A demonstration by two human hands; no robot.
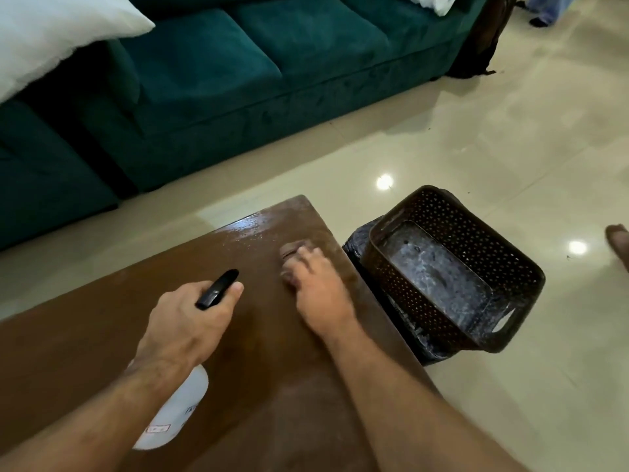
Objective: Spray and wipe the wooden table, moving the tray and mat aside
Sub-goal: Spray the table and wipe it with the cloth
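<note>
The wooden table (102, 335) fills the lower left, with spray droplets shining near its far corner. My left hand (183, 321) grips a white spray bottle (177, 410) with a black nozzle (218, 289), pointing at the far corner. My right hand (316, 287) presses a brownish cloth (292, 250) flat on the tabletop near the right edge; the hand is blurred and hides most of the cloth. The brown perforated tray (452, 243) stands on the floor to the right of the table, resting on a dark mat (354, 243).
A teal sofa (204, 80) with white cushions (51, 32) runs along the far side. Glossy beige floor tiles (510, 131) lie to the right. A person's foot (617, 243) shows at the right edge, and another person's feet at the top right.
</note>
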